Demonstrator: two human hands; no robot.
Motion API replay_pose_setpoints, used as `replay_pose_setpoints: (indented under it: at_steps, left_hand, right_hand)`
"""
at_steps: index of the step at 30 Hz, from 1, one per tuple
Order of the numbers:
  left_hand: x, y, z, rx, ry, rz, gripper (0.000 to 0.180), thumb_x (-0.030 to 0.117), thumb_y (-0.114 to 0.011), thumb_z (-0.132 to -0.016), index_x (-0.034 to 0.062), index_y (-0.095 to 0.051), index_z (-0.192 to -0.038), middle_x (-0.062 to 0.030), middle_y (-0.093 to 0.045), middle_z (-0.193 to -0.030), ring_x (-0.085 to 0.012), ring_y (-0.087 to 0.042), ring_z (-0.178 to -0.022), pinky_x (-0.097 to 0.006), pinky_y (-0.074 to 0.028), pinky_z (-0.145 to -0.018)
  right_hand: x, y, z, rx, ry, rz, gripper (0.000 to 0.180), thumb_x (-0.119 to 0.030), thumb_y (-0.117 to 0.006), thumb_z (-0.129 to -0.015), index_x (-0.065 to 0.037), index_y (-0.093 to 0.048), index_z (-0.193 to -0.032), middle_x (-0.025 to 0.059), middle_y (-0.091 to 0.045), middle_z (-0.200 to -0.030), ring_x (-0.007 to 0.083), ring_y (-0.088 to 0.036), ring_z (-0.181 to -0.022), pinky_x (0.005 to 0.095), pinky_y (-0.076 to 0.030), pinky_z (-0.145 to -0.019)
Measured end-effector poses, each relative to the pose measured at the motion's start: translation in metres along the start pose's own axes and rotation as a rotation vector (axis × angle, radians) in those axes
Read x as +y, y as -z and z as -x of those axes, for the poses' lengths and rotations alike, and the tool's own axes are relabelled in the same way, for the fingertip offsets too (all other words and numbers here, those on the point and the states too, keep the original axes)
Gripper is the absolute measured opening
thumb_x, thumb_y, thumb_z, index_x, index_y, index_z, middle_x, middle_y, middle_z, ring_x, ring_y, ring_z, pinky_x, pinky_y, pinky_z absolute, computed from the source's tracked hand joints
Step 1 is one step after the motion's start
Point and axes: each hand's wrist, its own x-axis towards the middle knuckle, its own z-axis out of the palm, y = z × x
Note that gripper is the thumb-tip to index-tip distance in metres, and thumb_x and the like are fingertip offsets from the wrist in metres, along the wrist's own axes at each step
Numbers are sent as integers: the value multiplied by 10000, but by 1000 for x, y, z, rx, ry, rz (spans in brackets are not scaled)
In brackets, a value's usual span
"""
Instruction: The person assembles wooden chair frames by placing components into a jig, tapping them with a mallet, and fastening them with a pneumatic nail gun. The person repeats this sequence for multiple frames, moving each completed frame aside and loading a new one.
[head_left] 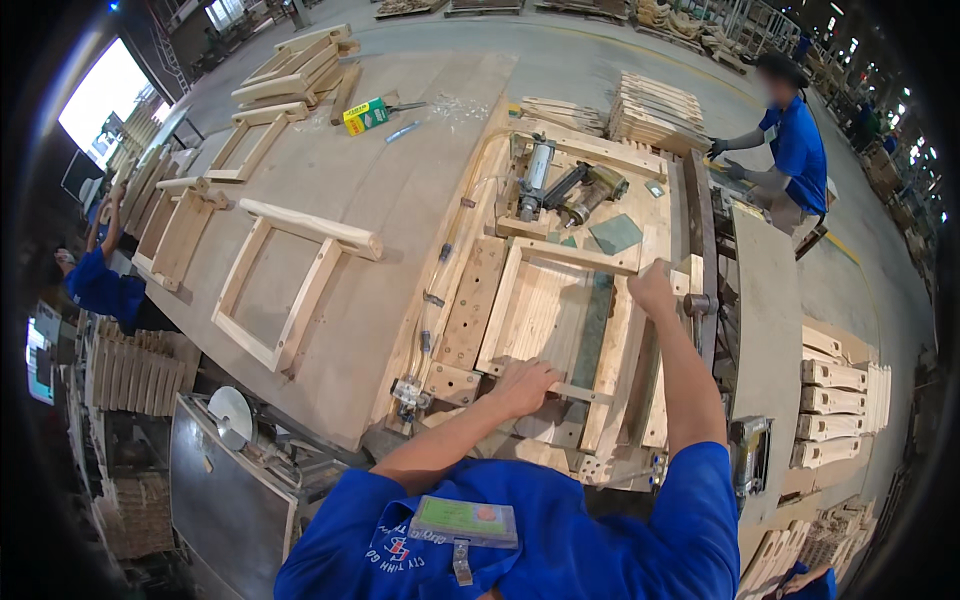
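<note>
A rectangular wooden frame [508, 302] lies in a wooden jig [468, 312] on the bench before me. My left hand [528, 386] is at the frame's near side, its fingers closed on the end of a thin flat strip [584, 394] that reaches right across to the other rail. At the far right corner of the frame my right hand [652, 288] is closed around the end of a wooden rail [616, 352]; its fingertips are partly hidden. A nail gun [590, 192] rests beyond the frame, beside a pneumatic cylinder [537, 172] and a green plate [616, 234].
Assembled wooden frames [310, 262] stand on the broad table to the left, with a green-and-white box [366, 116]. Slatted pieces [658, 108] are stacked at the far right near a co-worker [790, 150]. A metal clamp part [698, 304] sits right of my right hand.
</note>
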Motion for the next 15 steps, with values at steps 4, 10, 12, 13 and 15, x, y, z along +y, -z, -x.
replay_pose_setpoints:
  at_steps: [4,10,12,13,15]
  left_hand:
    - [1,0,4,11,54,29,290,204,-779,-865,80,-669,-1103,-117,-659,-1047,-334,-653,-1035,-478,-548,-857]
    - [-9,-16,16,88,123,-56,376,326,-820,-860,50,-678,-1073,-127,-631,-1016,-332,-620,-1010,-474,-520,-865]
    - [-9,-19,14,122,114,-35,376,341,-822,-854,49,-685,-1047,-132,-627,-1005,-339,-613,-996,-480,-500,-872]
    - [-10,-18,15,130,107,-15,375,342,-821,-855,48,-686,-1046,-135,-625,-1004,-343,-610,-989,-479,-492,-874]
    - [-11,-14,14,154,85,20,370,339,-818,-861,47,-687,-1046,-141,-621,-996,-350,-606,-980,-480,-485,-874]
  right_hand:
    - [5,-30,-15,-55,-42,-26,627,-320,-657,-881,16,-454,-1370,344,-692,-1242,493,-687,-1166,550,-535,-1013]
    - [2,-42,-22,-98,-1,19,549,-266,-672,-889,29,-490,-1315,294,-707,-1230,454,-701,-1160,531,-555,-992]
    - [8,-43,-24,-65,3,28,553,-238,-670,-895,39,-481,-1335,305,-698,-1242,455,-698,-1166,534,-560,-982]
    - [10,-43,-24,-68,-6,34,563,-237,-668,-898,42,-476,-1349,307,-697,-1245,456,-698,-1166,534,-562,-980]
    - [17,-43,-19,-48,14,48,581,-235,-665,-905,40,-467,-1378,307,-689,-1252,463,-693,-1167,534,-564,-974]
